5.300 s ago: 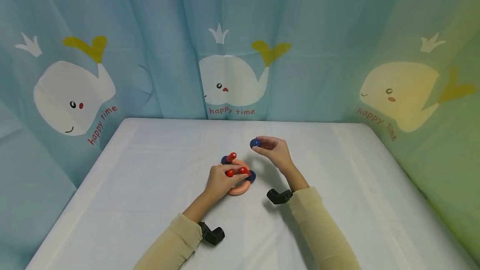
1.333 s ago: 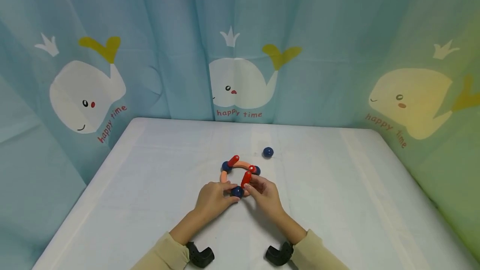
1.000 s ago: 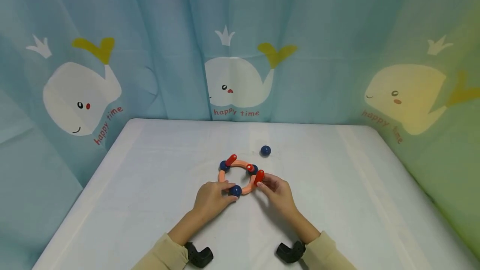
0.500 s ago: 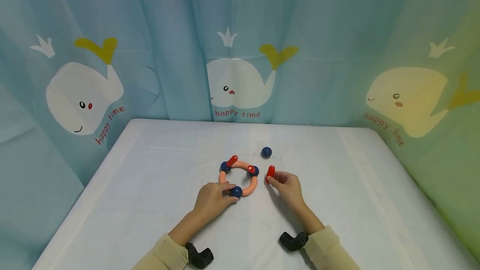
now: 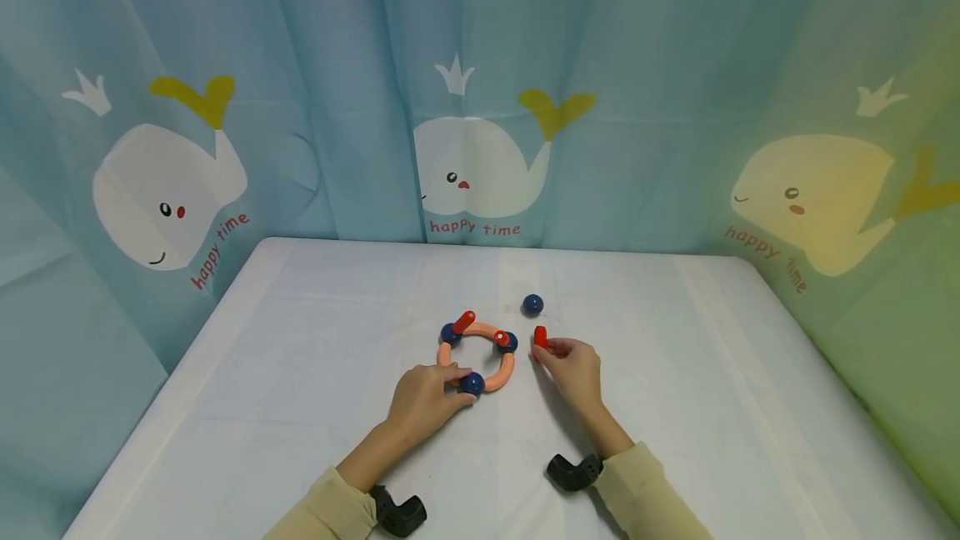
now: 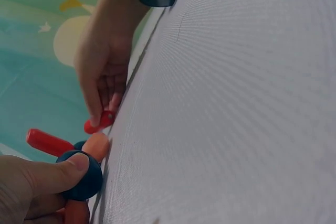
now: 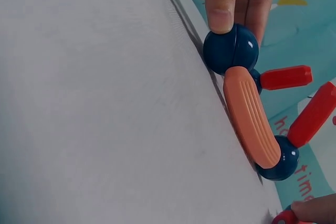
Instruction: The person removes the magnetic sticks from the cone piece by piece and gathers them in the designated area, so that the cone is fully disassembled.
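Observation:
My left hand (image 5: 422, 397) pinches a dark blue ball (image 5: 472, 383) at the near side of a ring. Curved orange bars (image 5: 501, 374) and blue balls form this ring, which lies flat. A red rod (image 5: 465, 322) sticks up at a slant from the back-left ball (image 5: 450, 334); another red rod (image 5: 502, 338) rises from the right ball (image 5: 511, 343). Right of the ring, my right hand (image 5: 574, 372) holds a separate red rod (image 5: 540, 338) between thumb and fingers. In the right wrist view, my left thumb (image 7: 220, 17) presses on the near ball.
A loose blue ball (image 5: 533, 304) lies behind the right hand on the white table (image 5: 337, 298). Curtains printed with whales (image 5: 480, 165) hang at the back and sides. Black wrist cameras (image 5: 574, 472) sit on both wrists.
The blue ball in my right hand at first now lies on the table. My right hand has drawn a red rod away from the near ball, rightward. My left hand now holds that near ball.

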A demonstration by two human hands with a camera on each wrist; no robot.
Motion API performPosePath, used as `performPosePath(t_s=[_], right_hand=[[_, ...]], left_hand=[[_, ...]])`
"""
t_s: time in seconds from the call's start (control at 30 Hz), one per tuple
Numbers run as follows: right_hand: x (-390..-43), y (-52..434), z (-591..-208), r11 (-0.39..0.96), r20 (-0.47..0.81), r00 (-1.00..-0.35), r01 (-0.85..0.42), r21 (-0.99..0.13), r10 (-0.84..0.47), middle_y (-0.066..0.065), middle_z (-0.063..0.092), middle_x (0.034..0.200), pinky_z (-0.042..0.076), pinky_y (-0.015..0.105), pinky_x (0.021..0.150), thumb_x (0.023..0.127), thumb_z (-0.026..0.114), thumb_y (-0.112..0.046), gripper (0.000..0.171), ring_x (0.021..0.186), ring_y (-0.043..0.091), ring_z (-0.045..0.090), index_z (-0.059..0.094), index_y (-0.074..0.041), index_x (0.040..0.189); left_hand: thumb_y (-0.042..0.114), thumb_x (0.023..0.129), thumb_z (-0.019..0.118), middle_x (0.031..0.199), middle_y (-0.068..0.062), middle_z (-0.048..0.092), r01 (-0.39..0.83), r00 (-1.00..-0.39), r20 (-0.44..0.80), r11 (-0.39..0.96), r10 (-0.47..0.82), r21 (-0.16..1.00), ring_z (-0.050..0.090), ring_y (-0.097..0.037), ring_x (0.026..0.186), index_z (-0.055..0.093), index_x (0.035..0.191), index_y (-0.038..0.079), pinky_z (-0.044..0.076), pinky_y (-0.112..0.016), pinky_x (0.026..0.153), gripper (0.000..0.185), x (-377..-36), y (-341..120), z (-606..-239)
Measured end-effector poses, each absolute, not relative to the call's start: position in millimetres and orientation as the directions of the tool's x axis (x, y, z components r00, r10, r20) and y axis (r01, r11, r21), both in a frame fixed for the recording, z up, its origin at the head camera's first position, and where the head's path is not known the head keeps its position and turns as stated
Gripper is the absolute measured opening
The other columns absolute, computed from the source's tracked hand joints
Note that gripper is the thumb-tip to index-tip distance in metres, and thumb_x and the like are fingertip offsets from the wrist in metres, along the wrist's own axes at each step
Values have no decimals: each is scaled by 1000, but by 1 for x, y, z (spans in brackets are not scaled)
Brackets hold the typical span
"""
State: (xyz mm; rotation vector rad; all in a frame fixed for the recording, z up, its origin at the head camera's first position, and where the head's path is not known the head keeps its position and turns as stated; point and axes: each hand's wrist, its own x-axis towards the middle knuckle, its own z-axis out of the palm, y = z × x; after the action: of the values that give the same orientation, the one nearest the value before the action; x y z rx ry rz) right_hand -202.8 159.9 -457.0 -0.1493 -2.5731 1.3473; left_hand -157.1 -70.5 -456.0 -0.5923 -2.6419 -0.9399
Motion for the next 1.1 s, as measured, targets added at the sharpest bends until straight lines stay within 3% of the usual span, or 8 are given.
performPosePath(t_s=[0.5,0.8,1.1], right_hand=[[-209,158,-452,592,109,-967,50,-804,230,10,67,75,42,23,50,75,76,-18,26,61,15,53,72,4,88],[-211,158,-448,570,51,-970,96,-816,236,6,64,62,41,22,44,76,74,-18,22,48,9,51,72,3,82],[-203,162,-444,542,69,-966,81,-837,251,12,67,72,42,22,47,81,71,-24,31,55,12,59,70,6,91]], left_hand=[[31,70,79,96,-4,69,447,-887,363,723,285,526,64,-17,90,74,99,11,51,-33,71,35,-156,-71,-454],[32,70,79,91,0,70,457,-882,367,728,295,512,64,-15,87,74,99,13,50,-30,68,35,-157,-71,-454],[30,70,80,93,-3,70,466,-875,372,743,309,481,64,-17,85,74,98,13,51,-31,66,34,-157,-70,-454]])
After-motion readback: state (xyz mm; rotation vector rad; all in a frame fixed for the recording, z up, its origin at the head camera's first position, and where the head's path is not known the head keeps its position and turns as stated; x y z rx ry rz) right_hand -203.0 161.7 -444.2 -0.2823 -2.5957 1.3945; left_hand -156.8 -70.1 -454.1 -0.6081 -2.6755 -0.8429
